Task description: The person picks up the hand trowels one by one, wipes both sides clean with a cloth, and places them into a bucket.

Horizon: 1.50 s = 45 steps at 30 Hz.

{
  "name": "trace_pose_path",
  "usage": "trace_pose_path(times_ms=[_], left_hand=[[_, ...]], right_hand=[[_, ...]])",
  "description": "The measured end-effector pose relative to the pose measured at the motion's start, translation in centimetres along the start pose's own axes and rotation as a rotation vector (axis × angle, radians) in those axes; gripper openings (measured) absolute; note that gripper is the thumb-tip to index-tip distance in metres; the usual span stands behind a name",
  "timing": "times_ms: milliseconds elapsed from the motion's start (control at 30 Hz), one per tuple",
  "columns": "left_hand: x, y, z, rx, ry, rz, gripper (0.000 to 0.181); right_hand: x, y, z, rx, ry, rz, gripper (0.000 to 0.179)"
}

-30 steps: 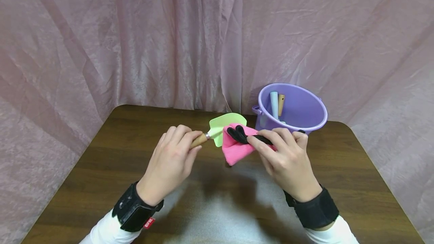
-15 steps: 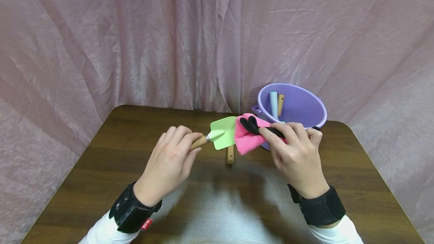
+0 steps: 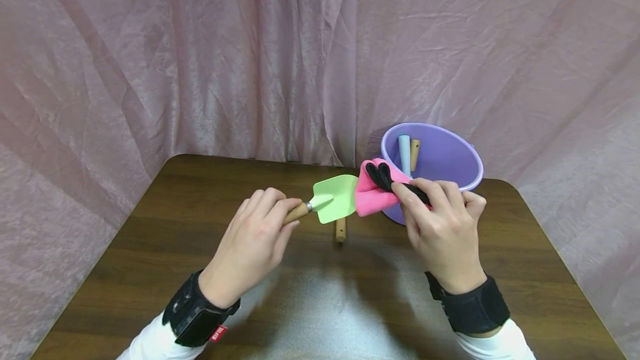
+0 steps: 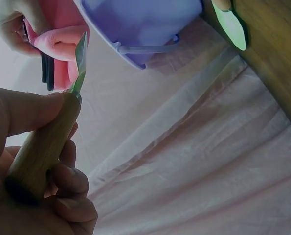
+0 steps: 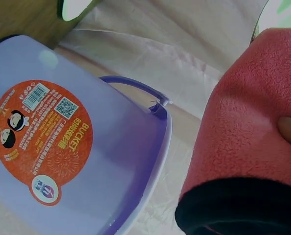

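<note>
My left hand (image 3: 250,243) grips the wooden handle (image 3: 296,213) of a small trowel, whose light-green blade (image 3: 335,198) points right. In my right hand (image 3: 444,232) is a folded, fuzzy pink cloth (image 3: 372,200) with black trim (image 3: 382,176), pinched between thumb and fingers. The cloth is held up before the purple bucket (image 3: 450,154). Blade tip and cloth meet in the head view; whether they touch I cannot tell. Beneath the blade, a second wooden handle (image 3: 340,230) shows on the table. The left wrist view shows a green blade (image 4: 232,27) lying there, partly cut off.
Inside the bucket lean a light-blue handle (image 3: 404,154) and a wooden handle (image 3: 414,154). An orange label (image 5: 42,132) is on its side, and its carrying handle (image 5: 133,85) hangs out. A pink curtain (image 3: 300,60) rises behind the brown table (image 3: 200,193).
My right hand has carried the cloth right and farther back, toward the bucket. This uncovers the trowel's blade and the wooden handle on the table. My left hand has barely moved.
</note>
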State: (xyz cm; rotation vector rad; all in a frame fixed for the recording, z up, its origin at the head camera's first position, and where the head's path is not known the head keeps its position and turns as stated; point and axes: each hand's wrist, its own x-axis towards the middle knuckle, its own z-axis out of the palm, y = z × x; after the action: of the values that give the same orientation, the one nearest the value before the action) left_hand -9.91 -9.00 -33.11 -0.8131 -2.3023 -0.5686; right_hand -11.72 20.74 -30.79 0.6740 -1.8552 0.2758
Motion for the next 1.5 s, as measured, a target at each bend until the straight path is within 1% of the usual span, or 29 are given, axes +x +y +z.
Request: trace_pose_path(times_ms=[267,567,767,1067,1267,1333,1500], left_hand=[[-0.1,0.5,0.5,-0.018,-0.029,0.008,0.030],[-0.3,1.0,1.0,-0.026,-0.056,0.004,0.031],[-0.3,1.1,1.2,-0.020,-0.062,0.009,0.030],[-0.3,1.2,1.1,-0.022,-0.075,0.000,0.030],[-0.3,1.2,1.2,-0.017,-0.055,0.013,0.029],[-0.3,1.1,1.3,-0.014,-0.047,0.017,0.029],[-0.3,1.1,1.2,-0.006,-0.056,0.011,0.029]], right_hand=[[0.1,-0.5,0.3,0.000,0.056,-0.002,0.024],[0.0,-2.0,0.8,0.083,0.071,-0.056,0.022],[0.0,-2.7,1.0,0.129,0.100,-0.078,0.023],[-0.2,-3.1,1.1,0.223,0.060,-0.073,0.023],[-0.4,-3.2,1.1,0.275,0.033,-0.067,0.026],[-0.4,-3.3,1.1,0.279,0.025,-0.068,0.027],[-0.3,-3.2,1.1,0.255,0.025,-0.089,0.024]])
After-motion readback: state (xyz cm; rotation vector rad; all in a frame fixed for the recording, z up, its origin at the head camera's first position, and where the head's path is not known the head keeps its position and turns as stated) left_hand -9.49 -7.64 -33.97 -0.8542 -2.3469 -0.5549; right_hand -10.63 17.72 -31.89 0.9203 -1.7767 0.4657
